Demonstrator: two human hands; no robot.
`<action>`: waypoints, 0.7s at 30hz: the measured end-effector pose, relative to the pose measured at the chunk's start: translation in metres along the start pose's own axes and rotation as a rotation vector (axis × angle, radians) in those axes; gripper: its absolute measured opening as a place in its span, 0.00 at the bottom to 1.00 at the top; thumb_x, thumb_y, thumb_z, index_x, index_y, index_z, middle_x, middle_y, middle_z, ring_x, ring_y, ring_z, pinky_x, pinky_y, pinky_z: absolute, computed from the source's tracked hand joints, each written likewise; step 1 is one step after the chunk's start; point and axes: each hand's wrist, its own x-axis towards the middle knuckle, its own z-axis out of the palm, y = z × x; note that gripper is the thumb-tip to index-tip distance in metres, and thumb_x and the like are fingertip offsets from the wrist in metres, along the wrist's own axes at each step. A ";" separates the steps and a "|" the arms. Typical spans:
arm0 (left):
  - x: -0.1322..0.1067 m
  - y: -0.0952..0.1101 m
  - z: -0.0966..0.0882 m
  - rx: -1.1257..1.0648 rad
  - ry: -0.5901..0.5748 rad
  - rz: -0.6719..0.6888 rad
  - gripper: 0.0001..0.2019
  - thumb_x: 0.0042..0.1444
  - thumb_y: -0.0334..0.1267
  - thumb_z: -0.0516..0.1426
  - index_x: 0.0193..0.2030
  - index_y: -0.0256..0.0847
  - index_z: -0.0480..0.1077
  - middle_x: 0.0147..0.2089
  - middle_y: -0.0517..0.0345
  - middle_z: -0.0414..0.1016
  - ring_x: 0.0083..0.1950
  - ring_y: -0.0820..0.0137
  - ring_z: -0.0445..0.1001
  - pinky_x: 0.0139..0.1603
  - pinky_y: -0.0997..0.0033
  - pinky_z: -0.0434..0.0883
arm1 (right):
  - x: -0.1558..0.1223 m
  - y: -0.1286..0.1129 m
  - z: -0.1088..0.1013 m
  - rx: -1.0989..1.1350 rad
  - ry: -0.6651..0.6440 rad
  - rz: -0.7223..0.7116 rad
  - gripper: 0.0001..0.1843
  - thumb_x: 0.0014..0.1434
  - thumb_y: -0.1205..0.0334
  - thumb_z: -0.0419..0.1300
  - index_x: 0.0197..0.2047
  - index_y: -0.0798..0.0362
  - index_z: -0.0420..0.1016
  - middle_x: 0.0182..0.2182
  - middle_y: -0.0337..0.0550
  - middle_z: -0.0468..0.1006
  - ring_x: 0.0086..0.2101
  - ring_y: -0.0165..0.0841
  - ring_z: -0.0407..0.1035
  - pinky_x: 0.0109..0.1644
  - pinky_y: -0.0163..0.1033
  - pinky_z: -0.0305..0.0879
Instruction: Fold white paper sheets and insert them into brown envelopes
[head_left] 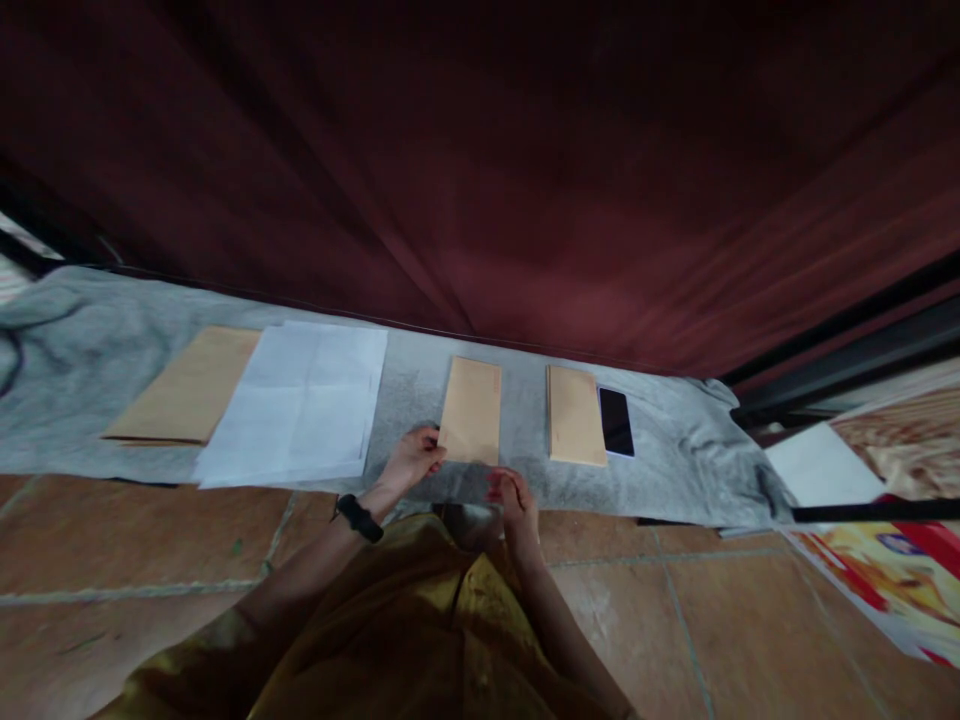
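Observation:
A small brown envelope lies on the grey cloth in front of me. My left hand, with a black watch on its wrist, pinches the envelope's lower left corner between thumb and fingers. Close to the lower right corner is my right hand, its fingers curled and slightly blurred; whether it touches anything does not show. To the right rests a stack of similar brown envelopes. On the left, white paper sheets partly overlap larger brown envelopes.
A dark phone lies beside the envelope stack. The grey cloth covers a long narrow surface against a dark red curtain. Black bars stand at the right. A colourful printed box sits at the lower right above the tiled floor.

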 end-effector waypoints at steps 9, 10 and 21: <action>0.001 -0.002 0.003 0.262 0.063 0.051 0.07 0.50 0.37 0.60 0.37 0.43 0.69 0.22 0.68 0.70 0.21 0.71 0.69 0.25 0.73 0.64 | 0.006 -0.007 0.003 -0.889 -0.299 -0.554 0.25 0.72 0.65 0.49 0.70 0.54 0.65 0.65 0.52 0.70 0.67 0.39 0.60 0.72 0.55 0.54; -0.001 -0.001 0.003 0.287 0.076 0.057 0.07 0.52 0.36 0.60 0.39 0.43 0.69 0.23 0.67 0.71 0.22 0.70 0.70 0.27 0.72 0.64 | 0.006 -0.005 0.004 -0.915 -0.309 -0.553 0.26 0.72 0.65 0.49 0.70 0.55 0.64 0.66 0.52 0.70 0.67 0.39 0.60 0.72 0.55 0.54; -0.039 -0.018 0.030 1.098 0.106 0.721 0.17 0.68 0.33 0.48 0.60 0.39 0.70 0.55 0.45 0.79 0.57 0.60 0.78 0.57 0.61 0.72 | 0.005 0.010 0.004 -0.949 -0.294 -0.610 0.26 0.72 0.68 0.46 0.70 0.59 0.65 0.66 0.54 0.69 0.68 0.38 0.58 0.73 0.53 0.52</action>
